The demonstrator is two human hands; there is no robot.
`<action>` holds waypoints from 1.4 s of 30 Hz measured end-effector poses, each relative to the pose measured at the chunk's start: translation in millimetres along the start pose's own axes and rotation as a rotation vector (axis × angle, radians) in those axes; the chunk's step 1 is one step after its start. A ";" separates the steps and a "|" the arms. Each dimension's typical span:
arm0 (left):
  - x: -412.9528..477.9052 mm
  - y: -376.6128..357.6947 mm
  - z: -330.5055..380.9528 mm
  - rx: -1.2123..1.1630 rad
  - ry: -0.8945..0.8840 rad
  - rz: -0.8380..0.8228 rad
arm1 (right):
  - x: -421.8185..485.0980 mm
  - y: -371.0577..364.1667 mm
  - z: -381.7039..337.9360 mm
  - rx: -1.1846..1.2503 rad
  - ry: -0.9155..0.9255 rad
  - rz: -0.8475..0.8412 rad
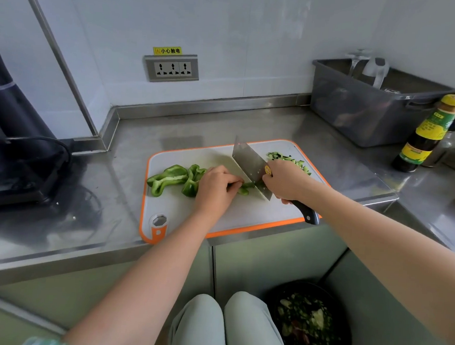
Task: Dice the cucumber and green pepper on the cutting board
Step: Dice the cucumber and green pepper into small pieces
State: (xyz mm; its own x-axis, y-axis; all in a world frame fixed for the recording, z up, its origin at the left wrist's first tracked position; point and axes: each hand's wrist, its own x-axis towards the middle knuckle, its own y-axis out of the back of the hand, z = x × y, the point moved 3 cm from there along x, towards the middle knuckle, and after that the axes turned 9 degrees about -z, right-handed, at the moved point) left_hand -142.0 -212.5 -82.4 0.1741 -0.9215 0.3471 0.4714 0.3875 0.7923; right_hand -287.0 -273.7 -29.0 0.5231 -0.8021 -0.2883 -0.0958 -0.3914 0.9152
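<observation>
A white cutting board (180, 212) with an orange rim lies on the steel counter. Large green pepper pieces (170, 180) lie on its left part. My left hand (215, 189) holds a thin pepper strip (247, 185) down with curled fingers. My right hand (285, 183) grips the black handle of a cleaver (248, 164), whose blade stands edge-down on the strip right beside my left fingertips. A heap of diced cucumber (289, 160) sits at the board's far right corner, partly hidden behind my right hand.
A dark sauce bottle (428, 135) with a yellow cap stands at the right, beside a grey plastic tub (370, 109). A black appliance (10, 141) with a cable occupies the counter's left. A waste bin (310, 326) with scraps stands on the floor below the counter edge.
</observation>
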 end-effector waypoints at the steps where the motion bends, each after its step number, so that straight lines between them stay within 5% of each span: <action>1: 0.0 0.0 0.1 -0.003 0.000 0.002 | 0.7 -1.8 -0.6 -0.012 -0.001 0.006; 8: -0.8 0.2 0.8 -0.003 0.006 0.002 | 4.7 -5.5 6.6 0.216 0.002 0.066; 13: 0.6 -0.5 2.1 0.058 -0.015 -0.026 | -4.8 7.4 20.3 0.698 0.033 0.074; 19: 6.1 4.6 17.5 0.190 -0.094 0.048 | -9.5 25.3 41.5 1.004 0.015 0.146; 22: 17.7 0.9 34.7 0.327 -0.203 -0.115 | -11.6 24.8 51.7 1.076 -0.014 0.148; 30: 51.3 -17.0 62.8 0.562 -0.210 -0.334 | -16.2 23.9 71.6 1.002 0.001 0.180; 36: 68.5 -40.3 67.4 0.189 0.003 -0.190 | -19.8 25.6 75.0 0.887 -0.017 0.250; 42: 69.2 -24.4 61.5 0.108 0.055 -0.031 | -21.2 24.8 65.6 0.527 -0.047 0.338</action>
State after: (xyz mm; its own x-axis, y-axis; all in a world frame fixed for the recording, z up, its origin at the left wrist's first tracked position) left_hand -194.6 -284.2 -46.9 0.2100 -0.9318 0.2959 0.3815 0.3568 0.8527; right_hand -356.0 -296.0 -18.7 0.3540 -0.9348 -0.0302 -0.6606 -0.2728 0.6994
